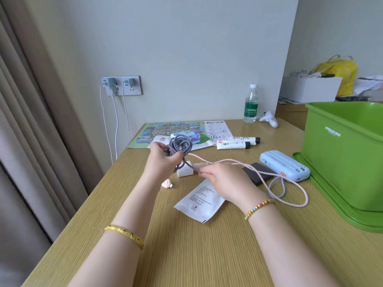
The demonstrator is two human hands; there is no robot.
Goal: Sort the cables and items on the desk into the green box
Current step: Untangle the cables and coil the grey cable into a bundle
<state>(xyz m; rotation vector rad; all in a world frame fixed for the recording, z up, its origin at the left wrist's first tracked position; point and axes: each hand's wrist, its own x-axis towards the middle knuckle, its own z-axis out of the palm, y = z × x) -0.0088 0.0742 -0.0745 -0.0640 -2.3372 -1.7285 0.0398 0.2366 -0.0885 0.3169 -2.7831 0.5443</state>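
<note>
- While a coil of grey braided cable [179, 145] is held above the table [186, 245], the left hand [161, 160] is closed around its lower part.
- The loose end of that cable is pinched by the right hand [221, 179], whose grip is closed on it just beside the coil.
- A pink cable [269, 179] is laid across the table from behind the hands to a loop near the green box [344, 154].
- "STORAGE BOX" is printed in white on the box's side; the box is stood on its green lid [339, 208] at the right edge.
- "Cestbon" can be read on the green label of a water bottle [251, 104] at the back.
- A pale blue power bank [285, 165] is placed just beside the lid, with a dark flat item [257, 172] touching its left side.
- A white pouch [200, 200] with small black print, too fine to read, is seen under the right wrist.
- Two white tubes [238, 142] are laid beside a sheet [217, 130] bearing handwritten figures, "6" and "1260" among them.
- A white charger block [185, 170] and a small pink item [166, 183] are seen below the left hand.
</note>
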